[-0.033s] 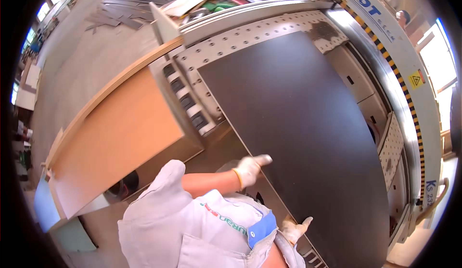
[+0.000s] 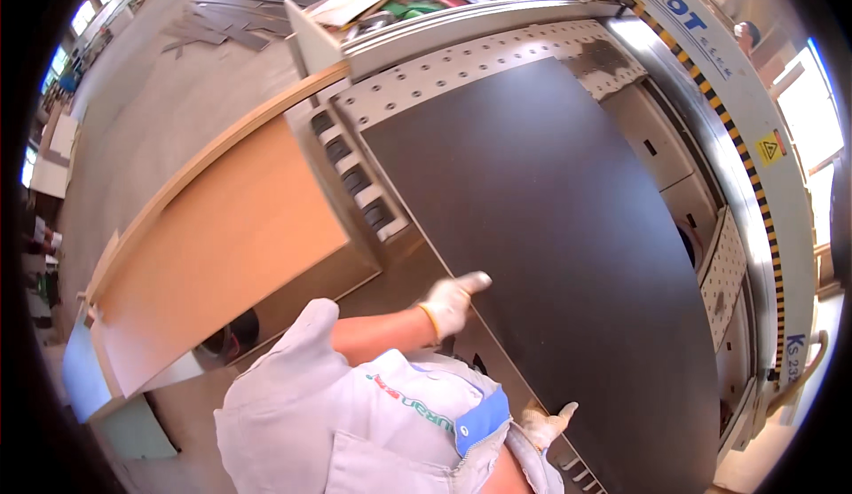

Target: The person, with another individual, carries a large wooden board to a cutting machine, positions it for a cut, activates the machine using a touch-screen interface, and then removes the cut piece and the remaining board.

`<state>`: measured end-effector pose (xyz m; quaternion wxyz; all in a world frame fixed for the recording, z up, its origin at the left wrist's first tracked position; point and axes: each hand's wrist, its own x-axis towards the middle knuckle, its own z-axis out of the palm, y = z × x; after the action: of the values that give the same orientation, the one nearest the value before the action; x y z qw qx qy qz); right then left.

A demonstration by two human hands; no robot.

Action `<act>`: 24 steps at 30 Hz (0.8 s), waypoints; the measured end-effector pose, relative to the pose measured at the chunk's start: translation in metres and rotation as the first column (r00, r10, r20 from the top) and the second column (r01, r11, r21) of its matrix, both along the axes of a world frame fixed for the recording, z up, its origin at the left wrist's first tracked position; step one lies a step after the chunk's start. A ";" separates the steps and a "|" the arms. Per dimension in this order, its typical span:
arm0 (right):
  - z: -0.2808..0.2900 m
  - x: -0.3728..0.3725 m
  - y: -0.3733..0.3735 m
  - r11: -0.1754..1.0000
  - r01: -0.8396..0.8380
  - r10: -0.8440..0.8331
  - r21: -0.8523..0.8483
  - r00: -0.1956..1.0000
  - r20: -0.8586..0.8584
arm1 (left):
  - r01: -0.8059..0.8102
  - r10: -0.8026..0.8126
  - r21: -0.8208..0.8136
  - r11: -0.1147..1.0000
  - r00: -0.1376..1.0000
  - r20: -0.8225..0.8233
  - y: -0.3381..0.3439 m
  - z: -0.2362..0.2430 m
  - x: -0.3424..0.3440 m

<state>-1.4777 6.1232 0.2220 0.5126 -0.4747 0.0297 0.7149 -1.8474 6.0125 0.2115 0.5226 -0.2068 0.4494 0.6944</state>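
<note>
A large dark brown flat board (image 2: 550, 228) lies on the machine's bed and stretches toward me. My left hand (image 2: 451, 306), in a pale glove with a yellow cuff, holds the board's left edge. Its thumb rests on the top face, and its other fingers are mostly hidden at the edge. Closer to me, my right hand (image 2: 546, 425) is also gloved and grips the same edge, thumb on top, fingers hidden below. The board's far end covers part of a light metal bed (image 2: 417, 81) dotted with small round studs.
An orange-tan side table (image 2: 222, 237) stands at the left. Along the right runs a machine beam (image 2: 710, 68) with a black-and-yellow striped edge. Offcuts and scraps (image 2: 399, 6) are heaped beyond the bed, and dark strips (image 2: 240, 10) lie on the floor.
The board has shifted slightly left relative to the studded bed. My left hand has moved a little up and left with its edge; my right hand looks nearly unchanged.
</note>
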 end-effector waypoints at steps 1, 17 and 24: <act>0.001 0.012 -0.020 0.999 -0.008 0.006 0.031 0.999 0.048 | -0.144 0.144 -0.004 0.990 0.987 0.066 -0.033 -0.001 -0.015; 0.016 0.124 -0.330 0.975 -0.221 0.200 0.034 0.930 0.309 | -0.661 0.650 0.099 0.744 0.750 0.125 -0.575 0.053 0.032; -0.001 0.171 -0.459 0.979 -0.201 0.201 -0.040 0.904 0.377 | -0.529 0.482 0.090 0.844 0.820 0.308 -0.798 0.075 0.110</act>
<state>-1.3066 5.6646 0.2210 0.4321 -0.6043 -0.1188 0.6588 -1.7371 5.2142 0.2864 0.3916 -0.3669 0.2400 0.8089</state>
